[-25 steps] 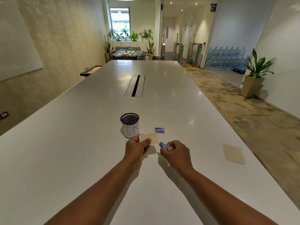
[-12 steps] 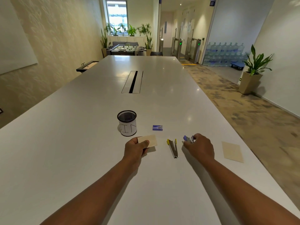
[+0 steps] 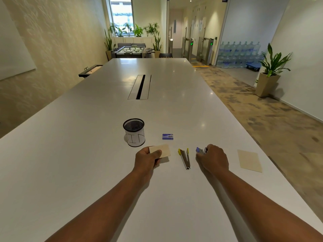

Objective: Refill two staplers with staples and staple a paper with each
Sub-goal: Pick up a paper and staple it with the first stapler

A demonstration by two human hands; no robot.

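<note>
Blue stapler (image 3: 201,151): on the table, right of centre, near you. Your right hand covers most of it; only the blue far-left end and some grey metal show. Open or closed: cannot tell.

Right hand (image 3: 212,158): your fingers curl over the blue stapler and grip it, knuckles up, with the hand low against the table.

Yellow stapler (image 3: 185,158): lies alone on the table between your two hands, touched by neither. It is splayed open in a narrow V, with two yellow tips at the far end and the metal hinge end pointing toward you.

Left hand (image 3: 146,160): holds a small tan paper (image 3: 161,151) at its left edge, thumb on top and fingers curled beneath. The rest of the sheet sticks out to the right, just above the table, casting a shadow below.

Second paper (image 3: 250,160): tan sheet lying flat near the right table edge, well apart from your right hand.

Staple box (image 3: 167,136): small, blue, lying flat just beyond the yellow stapler, far side.

Mesh cup (image 3: 134,132): black mesh, white label wrapped round it with hand-drawn marks; stands upright just beyond your left hand, left of the staple box.

Table (image 3: 87,154): long, white, glossy; a dark cable slot (image 3: 140,87) runs down the middle, far from you.
</note>
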